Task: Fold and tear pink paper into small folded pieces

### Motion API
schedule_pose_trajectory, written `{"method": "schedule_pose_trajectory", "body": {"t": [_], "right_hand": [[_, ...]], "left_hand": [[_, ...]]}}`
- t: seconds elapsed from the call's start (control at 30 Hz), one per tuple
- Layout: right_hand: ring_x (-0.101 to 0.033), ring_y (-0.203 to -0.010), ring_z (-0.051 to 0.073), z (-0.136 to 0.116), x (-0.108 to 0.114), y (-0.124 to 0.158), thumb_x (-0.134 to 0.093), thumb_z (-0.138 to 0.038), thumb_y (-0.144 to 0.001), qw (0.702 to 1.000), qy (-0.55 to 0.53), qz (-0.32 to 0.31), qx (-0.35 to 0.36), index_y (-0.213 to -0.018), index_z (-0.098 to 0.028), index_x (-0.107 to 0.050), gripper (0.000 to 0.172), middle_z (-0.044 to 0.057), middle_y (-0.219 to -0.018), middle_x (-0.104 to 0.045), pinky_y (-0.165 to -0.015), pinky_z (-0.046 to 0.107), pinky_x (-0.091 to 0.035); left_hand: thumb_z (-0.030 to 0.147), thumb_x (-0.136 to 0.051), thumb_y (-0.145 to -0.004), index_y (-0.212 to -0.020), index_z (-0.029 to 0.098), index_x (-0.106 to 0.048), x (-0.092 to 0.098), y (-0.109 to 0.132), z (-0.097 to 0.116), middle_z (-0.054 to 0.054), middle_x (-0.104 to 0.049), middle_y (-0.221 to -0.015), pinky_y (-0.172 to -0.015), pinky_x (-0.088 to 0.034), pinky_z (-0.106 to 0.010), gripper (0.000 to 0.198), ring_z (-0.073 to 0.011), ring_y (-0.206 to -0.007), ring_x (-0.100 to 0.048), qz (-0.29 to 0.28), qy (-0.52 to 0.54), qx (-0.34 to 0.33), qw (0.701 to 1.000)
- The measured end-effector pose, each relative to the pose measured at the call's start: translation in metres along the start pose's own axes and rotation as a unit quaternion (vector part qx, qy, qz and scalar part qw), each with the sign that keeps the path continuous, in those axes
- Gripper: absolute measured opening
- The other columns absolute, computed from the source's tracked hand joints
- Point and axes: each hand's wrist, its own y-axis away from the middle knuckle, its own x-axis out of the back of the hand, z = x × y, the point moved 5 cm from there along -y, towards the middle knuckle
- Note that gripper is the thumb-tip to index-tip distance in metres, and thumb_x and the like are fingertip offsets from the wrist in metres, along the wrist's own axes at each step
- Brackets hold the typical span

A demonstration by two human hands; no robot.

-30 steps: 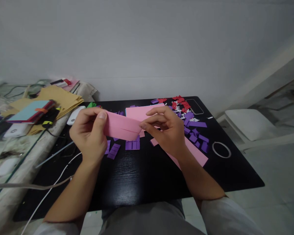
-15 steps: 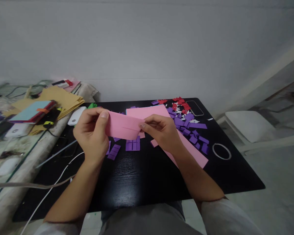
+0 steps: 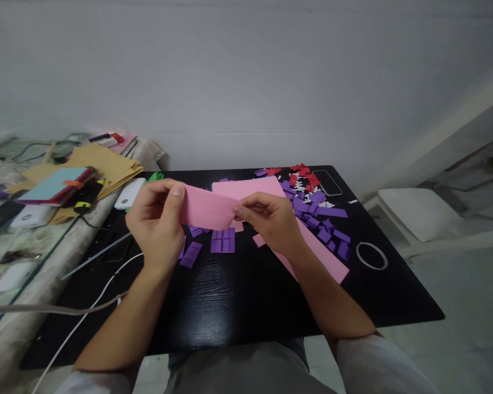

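Observation:
A pink strip of paper (image 3: pixel 207 208) with a faint crease is stretched between my two hands, raised above the black table. My left hand (image 3: pixel 158 216) pinches its left end between thumb and fingers. At the right end, my right hand (image 3: pixel 269 219) grips the strip between thumb and forefinger. Beneath and behind lies a larger pink sheet (image 3: pixel 248 189), and a long pink piece (image 3: pixel 322 254) extends under my right forearm. Close below the strip lie creased purple paper pieces (image 3: pixel 223 241).
Folded purple pieces (image 3: pixel 312 219), red scraps (image 3: pixel 304 172) and white bits lie at the right rear of the black table (image 3: pixel 225 301). A ring (image 3: pixel 372 255) rests at the right. White cables, a notebook (image 3: pixel 57 185) and yellow envelopes (image 3: pixel 102 164) are on the left.
My left hand has shifted slightly to the right, and the lower edge of the pink strip has tilted up a little. Both hands keep their grip on it.

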Motion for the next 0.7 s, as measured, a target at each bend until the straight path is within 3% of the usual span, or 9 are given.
{"method": "schedule_pose_trajectory", "body": {"t": [0.23, 0.37, 0.7], "right_hand": [[-0.076, -0.077, 0.016, 0.0019, -0.0003, -0.0023, -0.091, -0.045, -0.075, 1.000, 0.002, -0.004, -0.018, -0.087, -0.020, -0.073, 0.034, 0.001, -0.083, -0.077, -0.080, 0.033, -0.068], [-0.078, -0.083, 0.018, 0.0066, -0.0063, -0.0018, -0.096, -0.045, -0.068, 0.997, -0.001, -0.059, -0.054, -0.093, -0.020, -0.076, 0.041, 0.002, -0.088, -0.079, -0.084, 0.036, -0.068], [-0.076, -0.072, 0.017, 0.0068, -0.0057, 0.0008, -0.086, -0.053, -0.081, 0.997, 0.038, -0.060, -0.034, -0.077, -0.019, -0.073, 0.037, 0.001, -0.075, -0.075, -0.077, 0.034, -0.066]], "left_hand": [[0.035, -0.079, -0.091, -0.089, 0.025, -0.075, -0.0014, 0.0000, 0.0049, 0.000, -0.071, -0.084, -0.077, -0.055, -0.033, 0.010, -0.0163, -0.077, -0.065, 0.009, 0.020, -0.001, 1.000], [0.031, -0.078, -0.091, -0.089, 0.024, -0.075, -0.0014, -0.0009, 0.0045, 0.000, -0.071, -0.083, -0.077, -0.054, -0.032, 0.008, -0.0158, -0.076, -0.064, 0.019, 0.016, -0.003, 1.000], [0.036, -0.079, -0.091, -0.089, 0.029, -0.076, 0.0013, -0.0018, -0.0019, 0.000, -0.072, -0.084, -0.074, -0.055, -0.034, 0.008, -0.0167, -0.076, -0.065, 0.007, 0.023, 0.009, 1.000]]}}
